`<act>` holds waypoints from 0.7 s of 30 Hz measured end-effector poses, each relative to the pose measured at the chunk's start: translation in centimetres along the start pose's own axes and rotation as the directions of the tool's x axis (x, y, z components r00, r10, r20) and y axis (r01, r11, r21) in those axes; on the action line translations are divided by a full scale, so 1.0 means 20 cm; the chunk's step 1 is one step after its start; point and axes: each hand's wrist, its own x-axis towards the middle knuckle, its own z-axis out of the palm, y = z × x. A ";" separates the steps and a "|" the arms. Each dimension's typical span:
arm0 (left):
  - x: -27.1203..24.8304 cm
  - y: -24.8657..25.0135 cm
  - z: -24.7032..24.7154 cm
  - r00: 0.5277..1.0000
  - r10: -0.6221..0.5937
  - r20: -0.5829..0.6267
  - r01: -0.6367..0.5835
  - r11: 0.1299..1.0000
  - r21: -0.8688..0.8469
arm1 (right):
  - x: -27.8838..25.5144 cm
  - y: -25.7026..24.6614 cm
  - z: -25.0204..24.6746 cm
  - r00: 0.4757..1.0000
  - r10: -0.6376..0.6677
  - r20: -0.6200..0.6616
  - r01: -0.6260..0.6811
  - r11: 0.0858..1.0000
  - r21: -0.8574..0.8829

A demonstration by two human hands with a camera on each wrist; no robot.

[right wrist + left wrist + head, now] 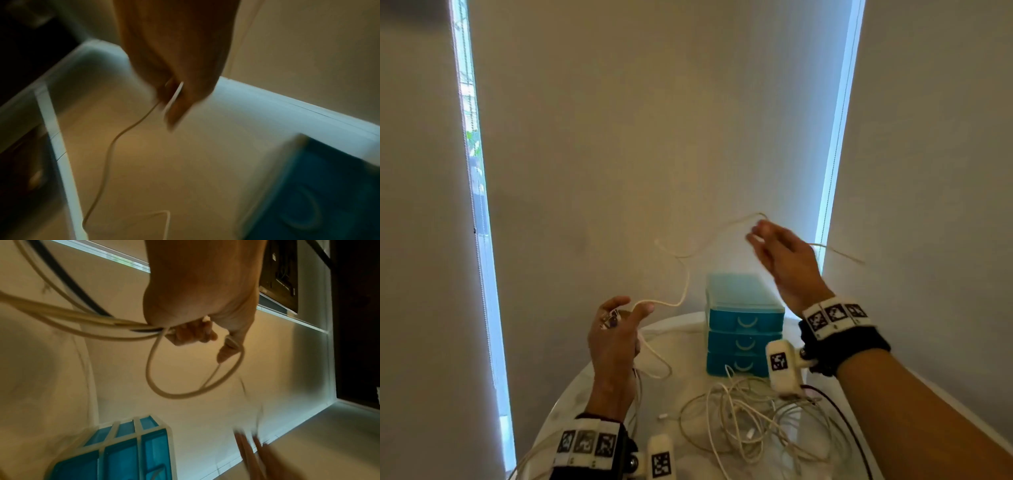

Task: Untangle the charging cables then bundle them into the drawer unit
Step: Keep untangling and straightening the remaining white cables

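The left hand (616, 337) gripped gathered loops of white cable (683, 291) above the round table (681, 329), the raised right hand (786, 260) pinched its far stretch above the blue drawer unit (743, 329), while tangled cables (750, 418) lay before it

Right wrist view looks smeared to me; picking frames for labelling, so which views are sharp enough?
Right wrist: heavy motion blur, drawer unit and cable smeared. Left wrist: left hand fairly sharp, lower edge blurred. Head: mostly sharp, right hand fingers blurred.
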 end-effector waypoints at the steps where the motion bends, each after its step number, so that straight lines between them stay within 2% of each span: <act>1: -0.01 0.00 0.01 0.997 0.055 -0.053 -0.052 0.997 0.053 | -0.05 -0.04 0.18 0.957 0.041 0.286 -0.002 0.991 -0.136; 2: -0.02 0.00 0.01 0.990 0.102 -0.092 -0.094 0.991 0.093 | -0.13 -0.07 0.29 0.891 0.049 0.451 0.071 0.967 -0.246; 3: -0.02 -0.01 0.01 0.982 0.146 -0.123 -0.129 0.982 0.135 | -0.15 -0.05 0.34 0.866 0.003 0.500 0.177 0.934 -0.312; 4: -0.01 -0.01 0.01 0.973 0.181 -0.144 -0.152 0.970 0.190 | -0.21 -0.08 0.35 0.869 -0.002 0.495 0.180 0.933 -0.312; 5: -0.01 -0.02 0.01 0.965 0.213 -0.154 -0.170 0.953 0.253 | -0.22 -0.07 0.32 0.877 0.017 0.481 0.146 0.943 -0.300; 8: -0.03 -0.02 0.01 0.957 0.270 -0.108 -0.193 0.867 0.459 | -0.35 -0.02 0.17 0.846 0.125 0.519 0.037 0.956 -0.291; 11: -0.05 -0.03 0.03 0.970 0.244 -0.019 -0.179 0.760 0.625 | -0.48 0.09 0.05 0.880 0.183 0.438 -0.060 0.958 -0.280; 13: -0.07 -0.04 0.04 0.974 0.223 0.044 -0.203 0.768 0.607 | -0.54 0.16 -0.01 0.908 0.214 0.360 -0.140 0.965 -0.220; 16: -0.11 -0.02 0.08 0.979 0.121 0.161 -0.186 0.851 0.492 | -0.64 0.24 -0.03 0.915 0.240 0.325 -0.204 0.969 -0.141; 18: -0.12 0.00 0.09 0.966 -0.047 0.253 -0.067 0.903 0.424 | -0.70 0.29 -0.02 0.902 0.259 0.346 -0.238 0.966 -0.104; 21: -0.10 -0.01 0.08 0.855 -0.272 0.441 0.210 0.960 0.185 | -0.73 0.34 0.01 0.899 0.268 0.345 -0.249 0.963 -0.100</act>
